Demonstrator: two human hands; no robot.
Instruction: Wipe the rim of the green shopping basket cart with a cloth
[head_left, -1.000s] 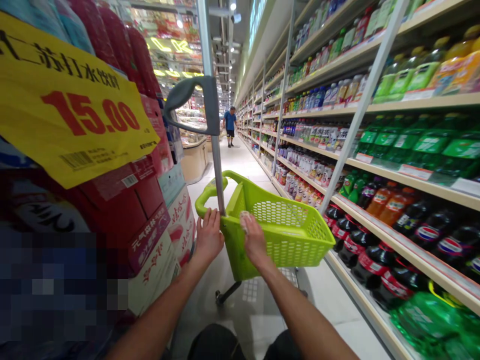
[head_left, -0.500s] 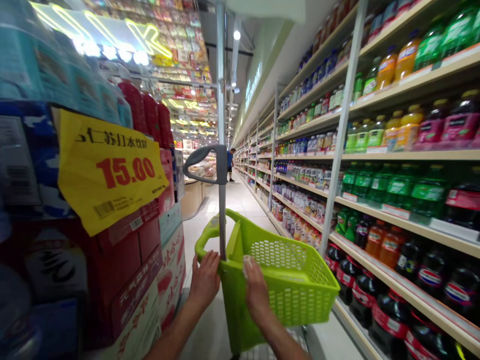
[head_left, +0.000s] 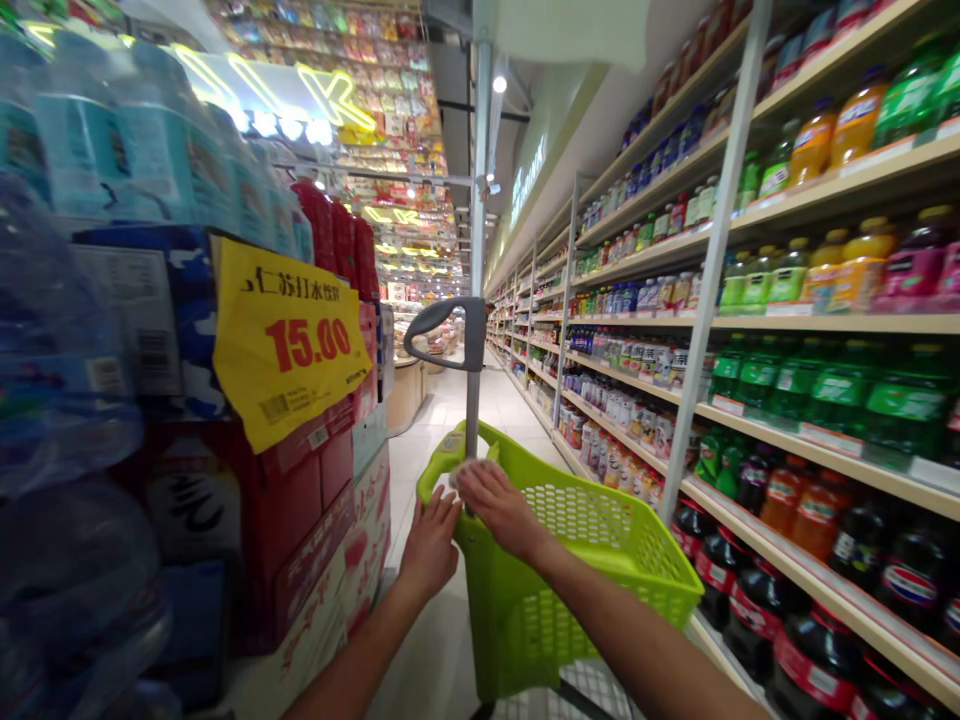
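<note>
**Crowded corner on a lime-green trolley basket (head_left: 491,620)**

The basket sits ahead of the person, in the aisle. At its near-left corner, the right hand (head_left: 499,500) grasps a crumpled white wipe (head_left: 466,472) around the foot of a metal pole (head_left: 472,408). The left hand (head_left: 433,545) lies over the basket's near edge, fingers extended; I cannot tell whether it grips.

The likeliest trouble is the basket shifting: a hard push on the pole, with only a loose left hand bracing, could swing it against the red cartons (head_left: 300,510) to its left or the shelved bottles to its right. The wipe could also snag or tear where pole meets rim, and hands this close could knock together.

Left of the basket, a yellow price sign (head_left: 289,345) shows 15.00 in red beneath 仁苏打水饮料, its first character cut off, plus a barcode. Below the sign, a carton band (head_left: 311,575) seems to read 元气森林, though blurred. Right of the basket, a dark bottle (head_left: 904,585) carries the Pepsi roundel; the green soda bottles (head_left: 840,385) look like Sprite, lettering unclear. Above and beyond the basket, a yellow neon sign (head_left: 334,100) shows a K.
</note>
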